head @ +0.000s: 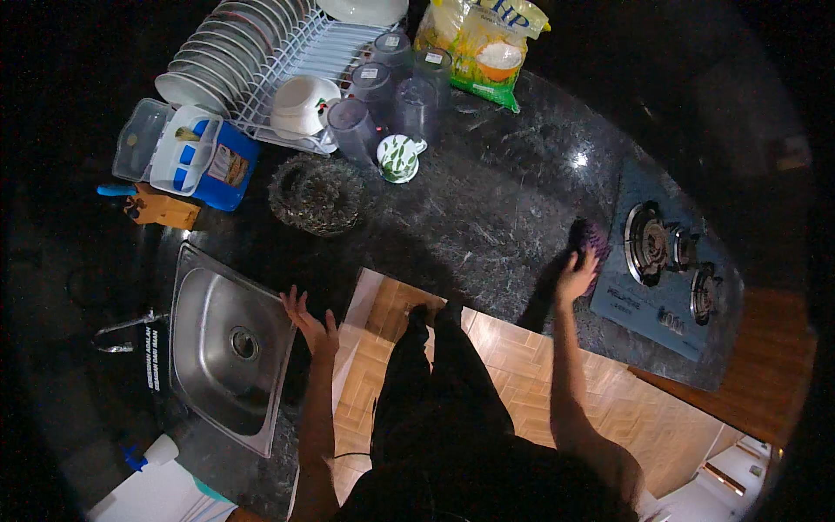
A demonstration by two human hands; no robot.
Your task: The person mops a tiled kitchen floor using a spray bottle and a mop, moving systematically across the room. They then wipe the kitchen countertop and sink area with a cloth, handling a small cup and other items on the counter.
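My right hand (576,277) rests on a dark purple cloth (592,245) on the dark stone-patterned countertop (483,222), just left of the gas stove. The fingers are spread over the cloth; whether they grip it is hard to tell. My left hand (313,323) is raised, with nothing in it and its fingers apart, at the right rim of the stainless steel sink (277,365).
A gas stove (613,307) lies at the right. Along the back stand a dish rack (293,59) with plates, upturned glasses (350,127), a green-patterned cup (398,158), a rice bag (489,52) and a dark round object (319,194). A blue container (231,169) stands above the sink.
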